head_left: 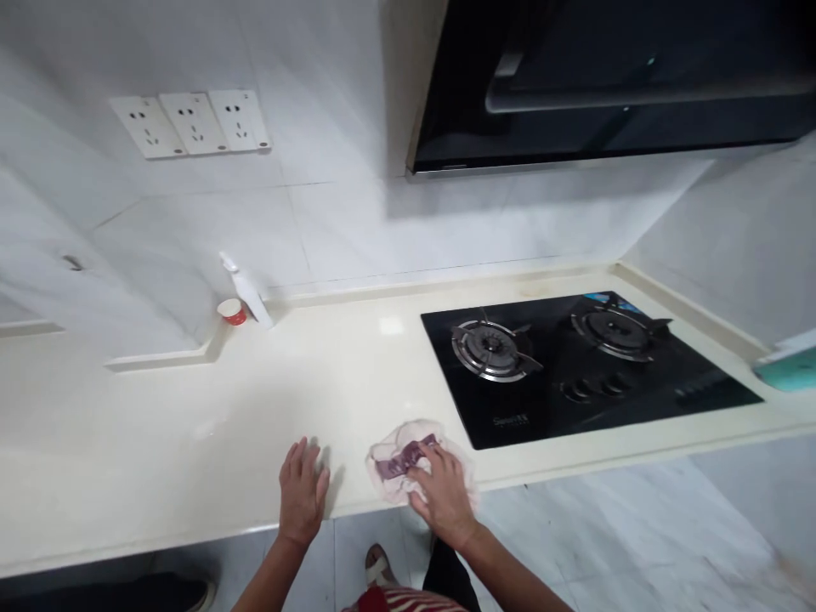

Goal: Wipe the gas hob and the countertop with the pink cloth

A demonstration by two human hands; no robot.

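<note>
A pale pink cloth [390, 444] with a purple band lies bunched on the cream countertop [306, 374], close to its front edge and left of the stove. On top of it, my right hand [444, 493] grips the cloth with bent fingers. My left hand [302, 491] is at the counter's front edge, left of the cloth and apart from it. Its fingers are extended, and it holds nothing.
A black two-burner gas stove [548, 416] is set into the counter at right, under a dark range hood [574, 127]. Against the back wall stand a white spray bottle [250, 296] and a red-and-white cup [233, 313]. A green object [789, 371] sits far right.
</note>
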